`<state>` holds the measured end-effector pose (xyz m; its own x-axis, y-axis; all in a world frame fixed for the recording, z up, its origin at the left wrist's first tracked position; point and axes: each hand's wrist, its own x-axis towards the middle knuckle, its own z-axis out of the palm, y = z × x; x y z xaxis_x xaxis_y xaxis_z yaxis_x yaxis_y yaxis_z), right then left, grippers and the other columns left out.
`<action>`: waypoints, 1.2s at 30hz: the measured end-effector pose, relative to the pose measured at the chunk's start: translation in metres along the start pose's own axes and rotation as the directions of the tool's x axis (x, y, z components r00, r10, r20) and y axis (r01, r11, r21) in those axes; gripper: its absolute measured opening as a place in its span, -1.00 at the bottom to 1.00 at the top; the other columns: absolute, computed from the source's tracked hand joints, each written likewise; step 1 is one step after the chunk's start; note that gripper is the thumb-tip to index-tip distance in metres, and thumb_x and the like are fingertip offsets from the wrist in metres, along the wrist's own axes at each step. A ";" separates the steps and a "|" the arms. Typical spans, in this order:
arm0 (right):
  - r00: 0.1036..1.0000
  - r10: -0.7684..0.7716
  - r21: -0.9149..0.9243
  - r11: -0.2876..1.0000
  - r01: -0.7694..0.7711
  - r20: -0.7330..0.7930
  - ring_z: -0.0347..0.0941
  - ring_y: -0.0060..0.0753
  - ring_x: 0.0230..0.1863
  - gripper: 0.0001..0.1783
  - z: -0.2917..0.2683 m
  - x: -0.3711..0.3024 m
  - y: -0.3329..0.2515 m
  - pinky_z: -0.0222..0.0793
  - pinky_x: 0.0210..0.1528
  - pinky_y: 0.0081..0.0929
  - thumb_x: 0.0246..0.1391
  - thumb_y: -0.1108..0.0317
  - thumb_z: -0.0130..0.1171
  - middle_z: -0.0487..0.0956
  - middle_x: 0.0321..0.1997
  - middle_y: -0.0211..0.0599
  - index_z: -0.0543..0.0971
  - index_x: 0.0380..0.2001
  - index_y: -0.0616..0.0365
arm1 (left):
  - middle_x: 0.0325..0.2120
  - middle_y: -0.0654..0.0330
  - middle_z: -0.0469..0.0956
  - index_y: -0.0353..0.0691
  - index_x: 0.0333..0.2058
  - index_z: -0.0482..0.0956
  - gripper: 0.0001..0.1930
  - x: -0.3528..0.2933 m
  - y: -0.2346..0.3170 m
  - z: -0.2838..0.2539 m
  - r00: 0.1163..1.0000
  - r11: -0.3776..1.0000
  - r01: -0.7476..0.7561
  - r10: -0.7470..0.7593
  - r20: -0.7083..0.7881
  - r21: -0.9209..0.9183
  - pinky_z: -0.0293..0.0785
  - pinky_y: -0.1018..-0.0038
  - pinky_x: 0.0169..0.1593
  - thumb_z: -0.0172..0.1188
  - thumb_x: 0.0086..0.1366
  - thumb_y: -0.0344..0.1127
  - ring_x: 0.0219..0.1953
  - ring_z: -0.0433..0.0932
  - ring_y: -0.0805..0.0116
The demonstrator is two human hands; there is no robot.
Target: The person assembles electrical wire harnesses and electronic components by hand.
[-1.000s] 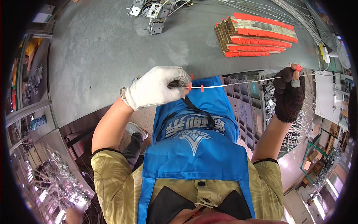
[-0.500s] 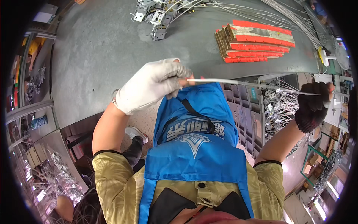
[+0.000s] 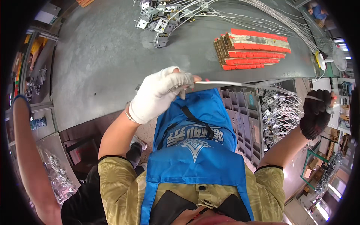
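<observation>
My left hand (image 3: 159,93), in a white glove, pinches one end of a thin white cable (image 3: 221,83) in front of my blue apron (image 3: 195,138). The cable runs right toward my right hand (image 3: 315,114), in a dark glove, which grips its far end out at the right edge. Both arms are spread wide, with the cable stretched between them above a grey bin (image 3: 243,112).
A grey worktable (image 3: 105,56) holds a pile of metal brackets with white wires (image 3: 161,18) at the top and a stack of red-edged cardboard (image 3: 251,48). A bin of wired brackets (image 3: 277,112) sits to the right. Another person's arm (image 3: 30,157) is at left.
My right hand has pulled further right and lower, drawing the cable out longer. My left hand has stayed near the apron, rising slightly.
</observation>
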<state>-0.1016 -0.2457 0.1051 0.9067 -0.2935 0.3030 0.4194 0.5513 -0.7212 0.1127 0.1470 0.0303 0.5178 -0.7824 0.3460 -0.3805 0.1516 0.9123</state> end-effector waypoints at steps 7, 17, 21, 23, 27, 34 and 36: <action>0.910 -0.132 -0.008 0.990 0.140 -0.392 0.28 -0.56 -0.47 -0.75 0.003 0.001 0.024 0.22 -0.45 -0.59 0.26 0.20 0.15 0.46 -0.48 -0.50 0.49 -0.38 0.14 | -0.37 0.14 0.60 -0.21 0.06 0.52 -0.56 0.005 0.001 0.006 0.943 0.950 0.305 -0.311 -0.121 -0.060 0.56 0.47 -0.29 0.28 0.17 -0.51 -0.42 0.60 0.34; 0.876 -0.110 0.097 0.980 0.174 -0.469 0.23 -0.54 -0.47 -0.76 0.024 0.001 0.044 0.20 -0.44 -0.58 0.31 0.23 0.10 0.44 -0.47 -0.47 0.44 -0.39 0.15 | -0.48 0.20 0.59 -0.19 0.02 0.53 -0.49 0.030 0.001 0.030 0.963 0.680 0.118 0.099 -0.250 0.724 0.50 0.44 -0.41 0.40 0.10 -0.17 -0.53 0.57 0.29; 0.857 -0.139 0.022 0.985 0.173 -0.496 0.23 -0.55 -0.48 -0.76 0.025 0.001 0.044 0.20 -0.46 -0.59 0.31 0.24 0.09 0.42 -0.48 -0.48 0.44 -0.39 0.15 | -0.62 0.28 0.48 -0.30 0.01 0.55 -0.55 0.025 0.001 0.027 0.952 0.837 0.112 0.064 -0.298 0.536 0.42 0.60 -0.44 0.40 0.11 -0.45 -0.56 0.49 0.60; 0.865 -0.129 0.028 0.986 0.163 -0.486 0.23 -0.56 -0.48 -0.76 0.021 0.001 0.043 0.20 -0.47 -0.59 0.32 0.24 0.08 0.42 -0.48 -0.48 0.45 -0.40 0.14 | -0.59 0.25 0.52 -0.29 -0.02 0.55 -0.61 0.025 0.017 0.024 0.949 0.897 0.223 -0.109 -0.297 0.383 0.43 0.56 -0.43 0.36 0.16 -0.38 -0.54 0.53 0.56; 0.972 -0.019 0.144 0.988 0.054 -0.233 0.17 -0.59 -0.59 -0.74 -0.006 0.004 0.037 0.19 -0.52 -0.62 0.35 0.21 0.03 0.35 -0.57 -0.51 0.47 -0.41 0.10 | -0.55 0.27 0.55 -0.34 -0.05 0.55 -0.69 0.019 0.011 0.014 0.950 0.949 0.308 -0.305 -0.064 0.063 0.42 0.58 -0.42 0.27 0.26 -0.38 -0.50 0.49 0.61; 0.952 -0.142 -0.032 0.990 0.139 -0.272 0.09 -0.59 -0.66 -0.70 0.003 0.004 0.025 0.08 -0.59 -0.64 0.36 0.14 0.00 0.24 -0.67 -0.54 0.46 -0.42 0.06 | -0.45 0.36 0.56 -0.36 -0.15 0.59 -0.82 0.019 0.025 0.011 0.763 0.675 0.645 -0.598 0.247 -0.360 0.40 0.63 -0.38 0.17 0.36 -0.37 -0.47 0.44 0.63; 0.924 -0.220 -0.204 0.966 0.161 -0.314 0.09 -0.60 -0.65 -0.72 0.025 0.005 0.025 0.08 -0.58 -0.65 0.35 0.14 0.02 0.24 -0.65 -0.54 0.47 -0.39 0.07 | -0.43 0.28 0.59 -0.34 -0.18 0.59 -0.84 0.027 0.028 0.012 0.700 0.675 0.714 -0.687 0.195 -0.184 0.44 0.55 -0.35 0.14 0.37 -0.38 -0.46 0.48 0.56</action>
<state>-0.0856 -0.2139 0.1047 0.7313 -0.6373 0.2432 0.5417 0.3258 -0.7749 0.1065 0.1231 0.0628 0.4741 -0.7697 -0.4276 0.2540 -0.3454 0.9034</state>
